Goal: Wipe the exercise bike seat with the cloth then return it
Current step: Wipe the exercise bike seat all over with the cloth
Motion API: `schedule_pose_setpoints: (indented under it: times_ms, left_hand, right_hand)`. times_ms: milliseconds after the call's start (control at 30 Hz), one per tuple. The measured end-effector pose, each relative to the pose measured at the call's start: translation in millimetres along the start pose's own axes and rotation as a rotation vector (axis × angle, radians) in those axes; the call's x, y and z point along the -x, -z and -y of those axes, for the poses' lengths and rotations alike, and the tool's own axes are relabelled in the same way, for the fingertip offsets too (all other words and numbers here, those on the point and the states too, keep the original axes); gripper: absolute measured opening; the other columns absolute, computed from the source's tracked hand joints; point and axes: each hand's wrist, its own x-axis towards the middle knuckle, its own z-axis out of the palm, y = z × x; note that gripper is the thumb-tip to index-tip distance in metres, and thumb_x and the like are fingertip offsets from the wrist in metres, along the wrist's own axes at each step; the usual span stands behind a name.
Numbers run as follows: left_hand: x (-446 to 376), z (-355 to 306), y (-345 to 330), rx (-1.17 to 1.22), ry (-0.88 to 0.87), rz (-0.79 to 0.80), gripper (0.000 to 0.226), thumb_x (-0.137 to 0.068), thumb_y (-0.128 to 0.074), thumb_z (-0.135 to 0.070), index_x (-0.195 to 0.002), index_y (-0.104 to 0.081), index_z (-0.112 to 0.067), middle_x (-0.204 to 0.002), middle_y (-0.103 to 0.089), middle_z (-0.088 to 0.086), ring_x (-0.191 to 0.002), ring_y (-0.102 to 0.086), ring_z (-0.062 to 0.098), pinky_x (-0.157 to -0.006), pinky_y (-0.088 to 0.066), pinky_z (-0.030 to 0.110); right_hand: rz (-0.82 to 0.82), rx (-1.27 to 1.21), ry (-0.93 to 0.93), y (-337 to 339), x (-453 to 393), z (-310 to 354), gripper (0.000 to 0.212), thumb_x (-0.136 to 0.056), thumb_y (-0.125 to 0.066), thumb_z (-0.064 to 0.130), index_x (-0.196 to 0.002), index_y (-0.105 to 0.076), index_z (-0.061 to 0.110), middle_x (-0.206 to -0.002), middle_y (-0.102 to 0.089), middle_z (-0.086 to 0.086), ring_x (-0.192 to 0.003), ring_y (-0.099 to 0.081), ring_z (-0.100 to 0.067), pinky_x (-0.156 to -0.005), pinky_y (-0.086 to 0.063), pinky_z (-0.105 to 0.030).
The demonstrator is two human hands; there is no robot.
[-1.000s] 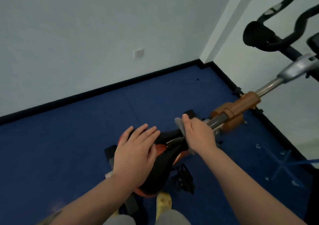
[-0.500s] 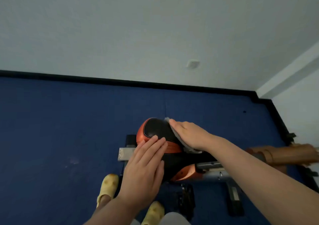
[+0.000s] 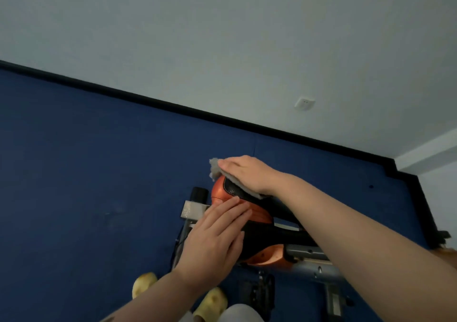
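Note:
The exercise bike seat (image 3: 223,194) is black with orange sides and sits low in the middle of the view. My right hand (image 3: 247,173) lies flat on a grey cloth (image 3: 215,169), pressing it onto the wide far end of the seat. A corner of the cloth sticks out past my fingertips. My left hand (image 3: 217,237) rests flat on the near side of the seat, fingers together and holding nothing. My arms hide much of the seat's middle.
The bike's grey frame rail (image 3: 311,260) and black pedal (image 3: 257,294) lie below the seat. My yellow shoes (image 3: 212,302) stand on the blue floor (image 3: 86,185). A black skirting (image 3: 173,106) and a white wall with a socket (image 3: 304,103) lie beyond.
My right hand has slid the cloth from the narrow nose of the seat to its wide rear end. My view has swung left, so the handlebars are out of sight.

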Motion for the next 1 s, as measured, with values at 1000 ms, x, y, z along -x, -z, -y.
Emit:
schedule_pose_setpoints:
  times_ms: [1000]
  left_hand:
    - [0.1, 3.8, -3.2, 0.023, -0.038, -0.027, 0.037, -0.095, -0.043, -0.022, -0.128, -0.057, -0.016, -0.138, -0.052, -0.005, -0.134, -0.038, 0.010, -0.108, -0.036, 0.038]
  right_hand:
    - [0.159, 0.310, 0.225, 0.7, -15.3, 17.0, 0.042, -0.075, -0.050, 0.071, -0.079, -0.072, 0.036, -0.089, -0.068, 0.024, -0.083, -0.059, 0.001, -0.075, -0.047, -0.026]
